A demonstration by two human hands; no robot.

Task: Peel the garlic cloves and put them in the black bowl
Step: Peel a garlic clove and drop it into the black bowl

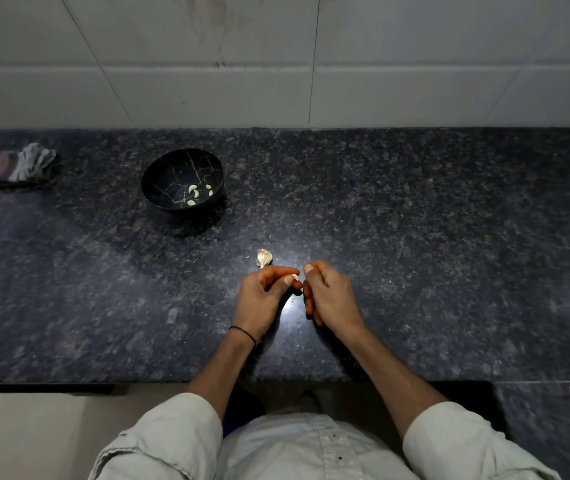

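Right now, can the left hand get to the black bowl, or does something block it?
Probably yes. The countertop between the left hand and the black bowl is bare; a garlic piece lies just beyond the hand, beside that path. The hand does pinch a garlic clove.

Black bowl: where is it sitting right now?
In the head view the black bowl sits on the dark counter, left of centre, between the crumpled cloth at far left and the garlic piece nearer the person.

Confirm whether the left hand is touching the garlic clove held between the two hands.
Touching. The head view shows the left hand pinching the garlic clove between thumb and forefinger, with no gap visible.
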